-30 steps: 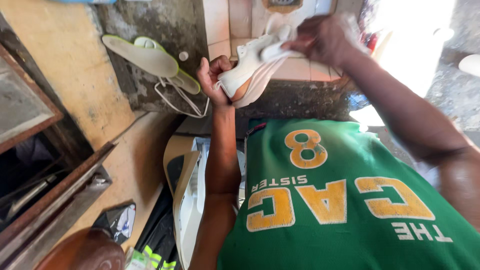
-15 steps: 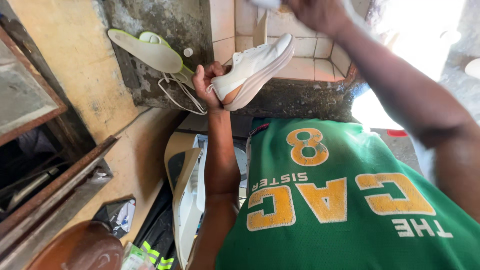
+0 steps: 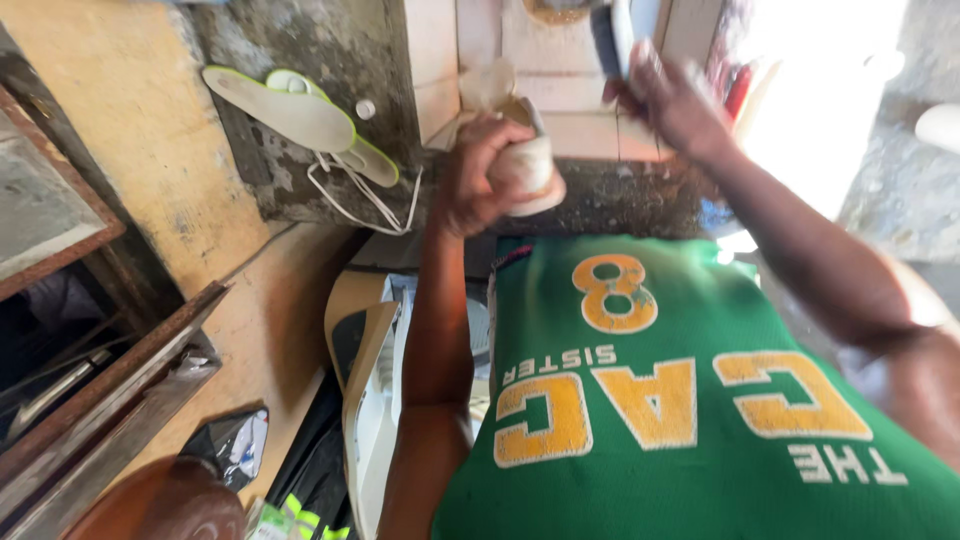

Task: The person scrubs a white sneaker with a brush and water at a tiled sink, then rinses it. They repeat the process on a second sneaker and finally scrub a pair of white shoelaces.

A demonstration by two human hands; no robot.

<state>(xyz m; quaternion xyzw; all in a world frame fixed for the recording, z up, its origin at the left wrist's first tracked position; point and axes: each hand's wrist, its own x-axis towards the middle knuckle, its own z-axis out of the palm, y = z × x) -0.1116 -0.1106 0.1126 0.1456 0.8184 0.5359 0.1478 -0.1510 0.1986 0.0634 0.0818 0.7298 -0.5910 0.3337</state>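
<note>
While left hand [image 3: 480, 180] grips shoe [image 3: 525, 170] (white), right hand [image 3: 670, 100] hovers.

White shoe [image 3: 525, 165] turned: half second ago lying lengthwise, sole showing, toe toward upper right; now end-on, bunched behind left hand [image 3: 480, 175], mostly hidden by grip. Left hand shifted from centre-left to upper centre of frame. Right hand [image 3: 670, 100], earlier on shoe, then off top edge, now back in upper right, blurred, apart from shoe.
</note>
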